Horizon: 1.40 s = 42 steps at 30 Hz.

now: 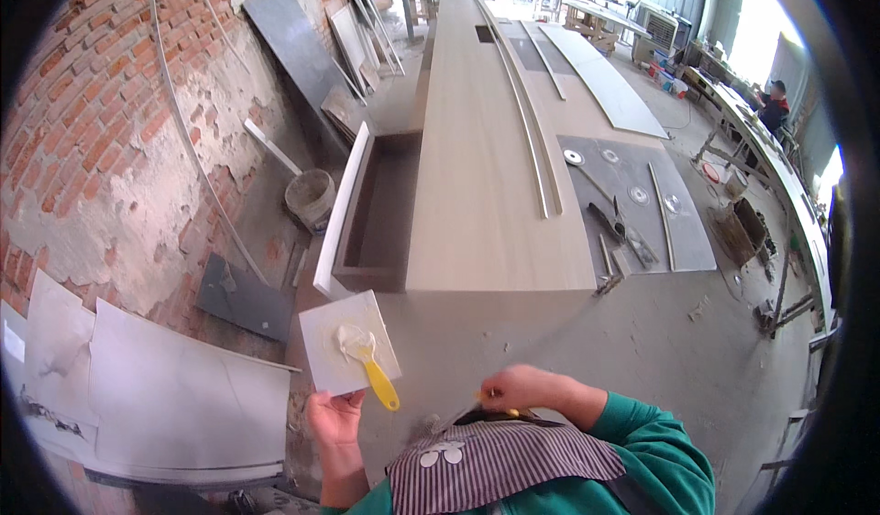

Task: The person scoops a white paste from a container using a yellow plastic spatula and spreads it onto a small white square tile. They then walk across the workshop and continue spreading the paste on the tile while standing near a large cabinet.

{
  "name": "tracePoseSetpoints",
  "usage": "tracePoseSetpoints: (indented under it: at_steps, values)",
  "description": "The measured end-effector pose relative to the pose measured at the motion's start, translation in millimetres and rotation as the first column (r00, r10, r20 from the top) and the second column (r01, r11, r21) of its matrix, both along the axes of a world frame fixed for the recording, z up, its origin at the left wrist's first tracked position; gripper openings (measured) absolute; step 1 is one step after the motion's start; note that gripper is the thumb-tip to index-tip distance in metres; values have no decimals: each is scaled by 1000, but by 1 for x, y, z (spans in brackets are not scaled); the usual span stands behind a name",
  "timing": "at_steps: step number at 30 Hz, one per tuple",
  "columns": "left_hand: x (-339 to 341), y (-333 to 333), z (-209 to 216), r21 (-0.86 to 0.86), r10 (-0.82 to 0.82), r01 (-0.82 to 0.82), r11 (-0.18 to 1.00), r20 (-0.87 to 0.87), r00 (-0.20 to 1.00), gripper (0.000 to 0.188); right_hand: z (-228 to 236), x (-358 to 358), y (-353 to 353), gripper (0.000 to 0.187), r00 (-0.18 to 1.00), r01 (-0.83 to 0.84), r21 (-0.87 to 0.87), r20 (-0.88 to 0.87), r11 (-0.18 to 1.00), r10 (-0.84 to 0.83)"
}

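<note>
A square white board (323, 350) rests in my left hand (334, 417), whose fingers grip its near edge. On the board sits a dab of pale paste (348, 336), and a putty knife with a yellow handle (380, 385) lies across it, its blade in the paste. My right hand (524, 389) is closed in front of my striped apron (513, 460). A bit of yellow shows at its fingertips, and a thin blurred strip runs from there toward the lower left; I cannot make out what it is.
Ahead stands a long wood-toned panel (486, 240) with thin strips on it, beside an open dark box (380, 213). Tools and discs lie on a grey sheet (692, 240). A bucket (310, 194) stands left; white sheets (192, 387) lean nearby. A person (775, 107) works far right.
</note>
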State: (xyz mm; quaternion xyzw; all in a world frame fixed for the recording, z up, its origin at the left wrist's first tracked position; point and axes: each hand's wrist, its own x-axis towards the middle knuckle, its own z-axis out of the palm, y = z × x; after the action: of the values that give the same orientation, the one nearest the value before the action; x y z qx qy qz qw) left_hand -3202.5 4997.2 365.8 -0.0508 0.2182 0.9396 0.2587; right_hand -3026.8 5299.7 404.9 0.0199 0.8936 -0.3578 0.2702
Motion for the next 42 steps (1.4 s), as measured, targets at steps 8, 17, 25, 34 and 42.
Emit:
tracePoseSetpoints:
  at_steps: [8,17,25,34,42]
  values:
    - [1,-1,11,50,28,-28,998,8,1000,65,30,21,15,14,758,243,-970,210,-31,-618]
    - [-6,8,14,69,-17,17,997,-8,1000,67,31,24,7,14,795,232,-960,95,155,-599]
    - [0,19,15,115,-90,92,989,-19,996,65,47,20,4,23,826,333,-929,205,161,-526]
    - [20,44,20,-58,-85,78,995,-127,988,63,20,-6,-24,26,899,383,-545,34,746,-436]
    - [40,55,22,-191,-91,53,980,-196,976,61,18,-26,-53,29,726,514,-754,129,408,-676]
